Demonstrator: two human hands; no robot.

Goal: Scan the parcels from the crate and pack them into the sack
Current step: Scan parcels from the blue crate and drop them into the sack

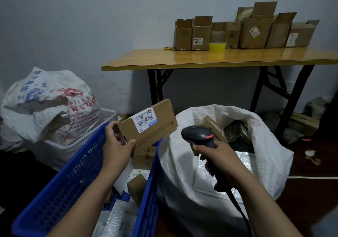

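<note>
My left hand (117, 143) grips a cardboard parcel (150, 125) by its near end, label up, above the blue crate (73, 178). My right hand (217, 156) is curled round the scanner (199, 136), over the open white sack (256, 145), head toward the parcel.

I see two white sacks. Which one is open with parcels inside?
The plain white sack on the right, next to the blue crate: its mouth gapes, showing boxes. The printed sack on the left is bunched up.
</note>
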